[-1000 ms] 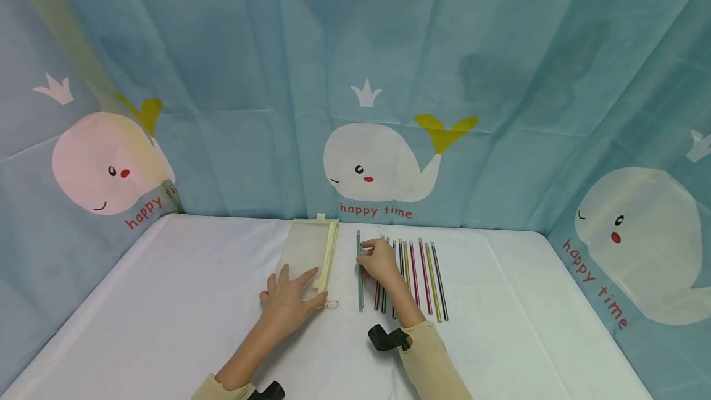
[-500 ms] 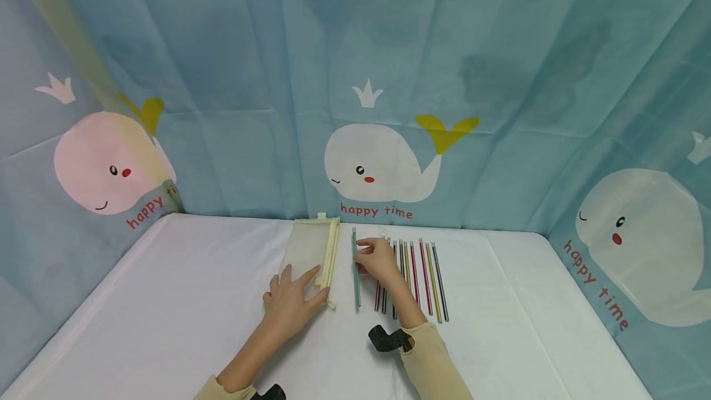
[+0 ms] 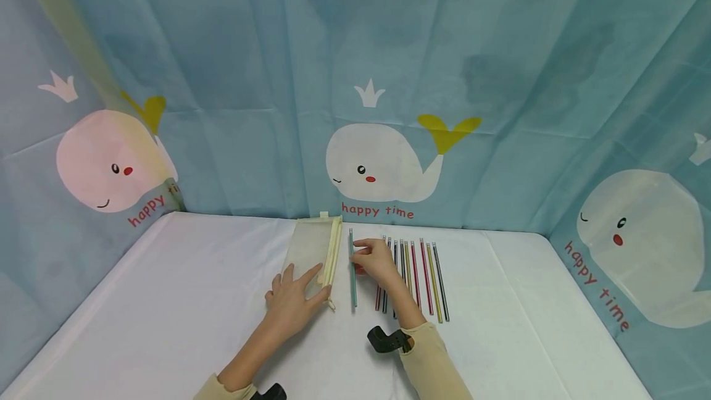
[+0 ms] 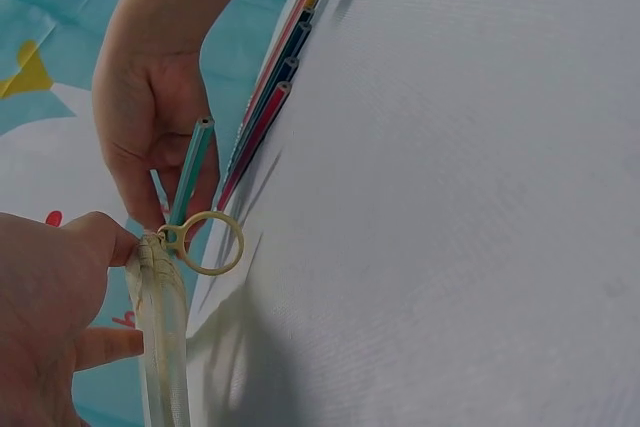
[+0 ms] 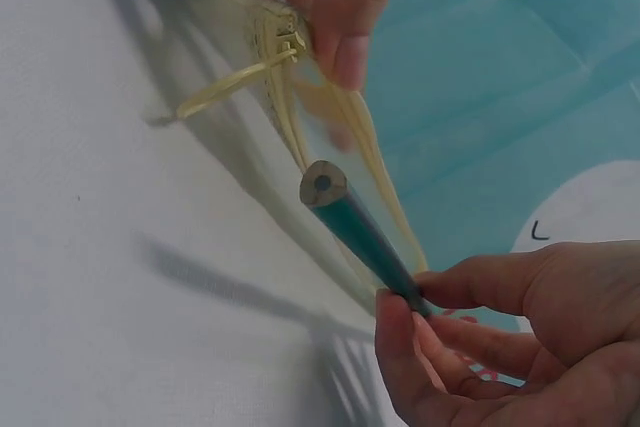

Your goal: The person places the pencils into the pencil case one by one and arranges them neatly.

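My left hand (image 3: 294, 304) lies with spread fingers on a pale cream, see-through zip pouch (image 3: 312, 242), thumb and index finger by its zipper edge. In the right wrist view the pouch's zipper side (image 5: 290, 137) stands raised, its edges apart. A ring-shaped zipper pull (image 4: 240, 242) hangs from the near end. Between the thumb and fingertips of my right hand (image 3: 378, 260) is a teal pencil (image 3: 352, 283). It is just right of the pouch, roughly in line with the zipper, its unsharpened end (image 5: 325, 185) towards the right wrist camera.
Several pencils, among them a red pencil (image 3: 426, 276), a yellow pencil (image 3: 435, 289) and a black pencil (image 3: 441, 283), lie side by side right of and under my right hand. A white cloth (image 3: 516, 320) covers the table. Behind hangs a blue whale-print curtain (image 3: 250, 159).
My right hand has moved a little to the left with the teal pencil, closer to the pouch. My left hand and the pouch have shifted slightly right, and the zipper edge looks more upright.
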The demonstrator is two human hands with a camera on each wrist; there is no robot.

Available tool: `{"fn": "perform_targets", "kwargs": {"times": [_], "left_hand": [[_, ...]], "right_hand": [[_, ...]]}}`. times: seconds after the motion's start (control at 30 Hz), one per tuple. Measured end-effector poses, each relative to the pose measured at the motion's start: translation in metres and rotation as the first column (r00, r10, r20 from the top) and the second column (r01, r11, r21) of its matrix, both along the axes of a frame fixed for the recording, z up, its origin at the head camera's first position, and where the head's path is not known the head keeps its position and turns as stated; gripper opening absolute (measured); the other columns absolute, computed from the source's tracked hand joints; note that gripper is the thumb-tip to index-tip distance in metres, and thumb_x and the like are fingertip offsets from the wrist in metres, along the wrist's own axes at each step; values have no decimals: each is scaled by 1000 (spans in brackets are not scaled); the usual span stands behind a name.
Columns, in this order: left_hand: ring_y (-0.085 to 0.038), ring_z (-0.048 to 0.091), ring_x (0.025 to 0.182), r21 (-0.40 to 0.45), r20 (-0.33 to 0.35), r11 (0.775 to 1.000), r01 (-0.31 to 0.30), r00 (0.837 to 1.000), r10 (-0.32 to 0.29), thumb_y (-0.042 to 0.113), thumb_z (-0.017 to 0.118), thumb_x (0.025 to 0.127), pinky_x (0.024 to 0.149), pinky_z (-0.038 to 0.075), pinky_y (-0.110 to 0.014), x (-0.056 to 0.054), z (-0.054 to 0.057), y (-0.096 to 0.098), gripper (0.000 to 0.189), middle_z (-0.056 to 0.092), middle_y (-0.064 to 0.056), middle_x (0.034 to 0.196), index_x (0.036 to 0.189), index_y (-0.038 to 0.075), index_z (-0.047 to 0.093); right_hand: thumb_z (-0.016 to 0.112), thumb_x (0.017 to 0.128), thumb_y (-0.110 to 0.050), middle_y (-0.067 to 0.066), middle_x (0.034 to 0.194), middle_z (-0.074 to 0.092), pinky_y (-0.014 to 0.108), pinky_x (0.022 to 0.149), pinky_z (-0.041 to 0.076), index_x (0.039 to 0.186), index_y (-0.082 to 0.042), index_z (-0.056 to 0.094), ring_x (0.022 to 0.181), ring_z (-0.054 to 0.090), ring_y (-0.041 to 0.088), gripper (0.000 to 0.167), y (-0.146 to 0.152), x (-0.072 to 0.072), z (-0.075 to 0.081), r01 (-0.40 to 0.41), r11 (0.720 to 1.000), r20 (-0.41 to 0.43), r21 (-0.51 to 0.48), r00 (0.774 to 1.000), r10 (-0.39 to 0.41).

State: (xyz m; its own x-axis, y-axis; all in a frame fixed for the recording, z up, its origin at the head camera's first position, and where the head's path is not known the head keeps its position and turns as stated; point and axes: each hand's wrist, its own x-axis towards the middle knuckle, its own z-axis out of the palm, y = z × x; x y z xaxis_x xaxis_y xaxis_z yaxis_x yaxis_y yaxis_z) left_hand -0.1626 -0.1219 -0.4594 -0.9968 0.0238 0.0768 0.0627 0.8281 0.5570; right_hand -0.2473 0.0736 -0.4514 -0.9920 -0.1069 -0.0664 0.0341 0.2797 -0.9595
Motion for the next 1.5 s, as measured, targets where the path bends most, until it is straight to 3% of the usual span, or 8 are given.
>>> {"fn": "perform_targets", "kwargs": {"times": [0.6,1.1,1.5], "left_hand": [[-68,38,136,-2,8,1000,3,1000,-3,48,65,100,91,38,-79,2,3,2,56,38,-42,155,148,19,64],[-67,37,137,11,11,1000,2,1000,-2,47,67,99,92,39,-78,2,4,3,57,39,-41,154,146,14,65],[-66,37,137,25,11,1000,-2,1000,2,47,68,99,93,38,-78,4,3,3,57,39,-40,154,146,14,65]], "right_hand": [[70,94,3,21,98,74,29,65,62,133,12,65,74,73,17,41,-12,-11,-3,-28,998,23,-50,999,29],[67,94,2,21,100,73,26,64,60,134,12,64,69,68,10,41,-25,-22,-3,-7,995,70,-97,997,14],[66,94,4,21,100,71,28,68,63,135,15,62,70,72,13,43,-35,-19,-6,17,988,94,-153,996,-3]]}}
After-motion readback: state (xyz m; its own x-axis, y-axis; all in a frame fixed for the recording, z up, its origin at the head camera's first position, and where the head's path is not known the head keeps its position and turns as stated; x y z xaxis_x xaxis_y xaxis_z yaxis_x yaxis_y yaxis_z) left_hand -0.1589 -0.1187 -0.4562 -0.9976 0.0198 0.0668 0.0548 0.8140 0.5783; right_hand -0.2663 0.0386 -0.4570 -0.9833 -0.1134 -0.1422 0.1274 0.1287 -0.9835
